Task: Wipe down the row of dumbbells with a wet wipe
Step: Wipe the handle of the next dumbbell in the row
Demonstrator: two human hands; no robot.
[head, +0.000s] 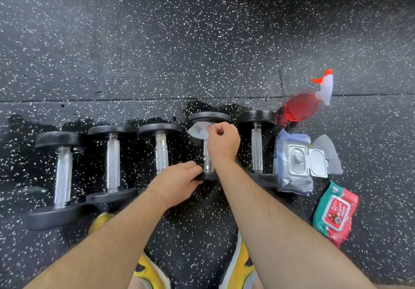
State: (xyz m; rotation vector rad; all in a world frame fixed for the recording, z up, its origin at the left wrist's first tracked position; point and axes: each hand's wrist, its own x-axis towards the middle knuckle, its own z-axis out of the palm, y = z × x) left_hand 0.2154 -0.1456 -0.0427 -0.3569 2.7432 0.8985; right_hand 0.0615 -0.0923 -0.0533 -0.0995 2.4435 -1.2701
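Several black dumbbells with chrome handles lie in a row on the speckled rubber floor. My right hand (222,141) pinches a crumpled wet wipe (198,130) against the far head of the fourth dumbbell (210,118), just under its rim. My left hand (179,182) grips that dumbbell's near head and hides most of it. The other dumbbells sit untouched: the leftmost dumbbell (62,172), the second dumbbell (112,160), the third dumbbell (161,151) and the rightmost dumbbell (256,149).
An open blue-white wipe pack (294,163) lies right of the row, with a used grey wipe (329,151) beside it. A red-green wipe pack (334,213) lies nearer me. A red spray bottle (303,106) lies behind. Yellow shoes (241,264) stand below. The floor around the dumbbells is wet.
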